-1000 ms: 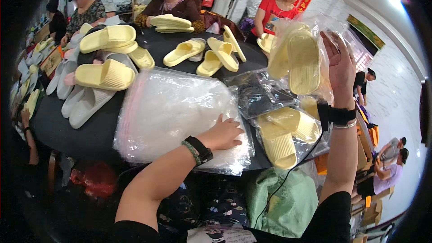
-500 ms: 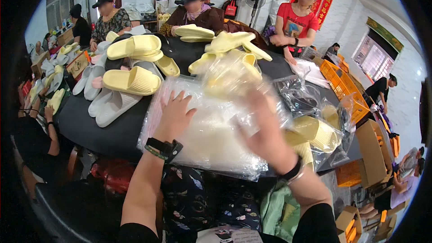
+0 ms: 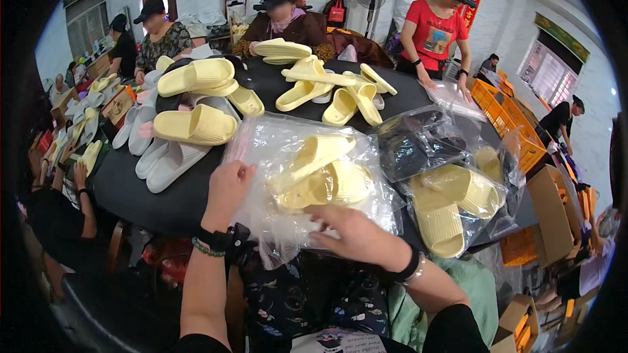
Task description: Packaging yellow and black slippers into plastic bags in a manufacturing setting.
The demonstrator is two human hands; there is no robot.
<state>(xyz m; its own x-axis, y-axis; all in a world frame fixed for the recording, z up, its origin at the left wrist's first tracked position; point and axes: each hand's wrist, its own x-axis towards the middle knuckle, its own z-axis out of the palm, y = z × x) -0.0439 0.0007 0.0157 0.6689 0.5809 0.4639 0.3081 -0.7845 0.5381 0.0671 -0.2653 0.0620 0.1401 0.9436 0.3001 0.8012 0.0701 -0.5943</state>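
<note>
Both hands have come down onto the bag stack (image 3: 307, 176) since the earlier frames, when the right one was up in the air holding a pair of yellow slippers; that pair now lies on the stack.

The slippers (image 3: 320, 176) rest near the front edge of the dark table (image 3: 131, 183), on top of the clear bags and seemingly inside or just under the top one; the plastic glare makes it hard to tell which. The left hand (image 3: 227, 191) lies flat on the left edge of the stack, fingers together, pressing the plastic down. The right hand (image 3: 350, 235) is spread, palm down, at the near edge beside the slippers; whether it pinches the film, I cannot tell.

The step in hand looks like bagging the pair. The next move probably calls for holding the stack steady with the left hand while the right works the bag around the slippers and slides it free of the rest.

To the right lie bagged slippers (image 3: 451, 206). Loose yellow and white slippers (image 3: 193, 124) fill the far side, where other people (image 3: 435, 19) work.
</note>
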